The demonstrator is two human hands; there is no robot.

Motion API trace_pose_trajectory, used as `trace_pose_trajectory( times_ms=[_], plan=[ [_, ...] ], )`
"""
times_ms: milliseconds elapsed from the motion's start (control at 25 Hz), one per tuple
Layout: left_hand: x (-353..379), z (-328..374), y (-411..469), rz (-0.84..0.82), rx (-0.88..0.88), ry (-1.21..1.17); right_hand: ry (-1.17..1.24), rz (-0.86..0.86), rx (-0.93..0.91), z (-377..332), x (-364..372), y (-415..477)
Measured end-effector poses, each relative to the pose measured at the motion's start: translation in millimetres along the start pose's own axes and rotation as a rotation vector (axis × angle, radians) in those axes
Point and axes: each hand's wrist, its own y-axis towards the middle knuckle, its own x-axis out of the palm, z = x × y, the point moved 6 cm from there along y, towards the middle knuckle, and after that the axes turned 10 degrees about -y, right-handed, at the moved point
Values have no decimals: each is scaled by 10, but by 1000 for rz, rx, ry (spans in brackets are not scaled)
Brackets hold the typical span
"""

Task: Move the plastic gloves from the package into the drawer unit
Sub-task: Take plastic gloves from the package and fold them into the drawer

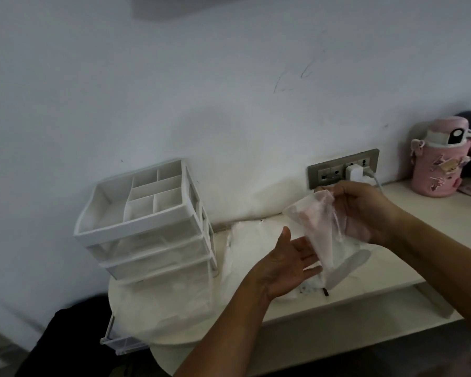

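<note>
Our left hand point(288, 265), nearest the lens, lies palm up with fingers spread and slack, gripping nothing; its fingertips just touch the lower end of the plastic gloves point(320, 229). We list the gloves as a thin, translucent, crinkled film bundle, faintly pink inside, hanging tapered from our right hand point(365, 210), which pinches the bundle's top edge between thumb and fingers.

Below the gloves, on the shelf point(419, 213), lies the package point(250, 246): clear, soft, wrinkled plastic, flattened, with a small dark mark at its near edge. We cannot tell whether more gloves lie inside it.

Left of the gloves stands the drawer unit point(147, 221): white rigid plastic, boxy, with a top tray split into rectangular compartments and frosted drawer fronts beneath. One clear drawer point(120, 341) juts out at the bottom, towards us, with filmy plastic draped over it.

Behind the gloves, on the wall point(174, 91), sits a grey rectangular socket strip point(337, 170) with a white plug block. Far right of the gloves stands a pink bottle point(438, 159), cylindrical, in a knitted-looking sleeve.
</note>
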Motion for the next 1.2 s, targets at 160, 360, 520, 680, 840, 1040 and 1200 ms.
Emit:
trace_pose_trajectory(
  times_ms=[160, 360, 520, 680, 840, 1040, 1200],
  plan=[
    [-97, 294, -273, 186, 112, -233, 48, -124, -65, -97, 196, 77],
    [-235, 1103, -855, 388, 294, 311, -583, -631, 153, 61, 447, -33],
    [-165, 1578, -1285, 366, 238, 990, -903, -669, 132, 331, 706, 125],
    [-14, 1779, -1586, 352, 190, 1222, -511, -448, -24, 445, 1101, 422],
    [-178, 1854, -1819, 408, 218, 1261, -634, -530, 55, 619, 1424, 458],
    [-512, 1928, -2210, 569, 329, 1165, -729, -432, 260, 765, 1491, 604],
    [-959, 1884, -2422, 733, 340, 1021, -626, -187, 218, 827, 1480, 823]
  ],
)
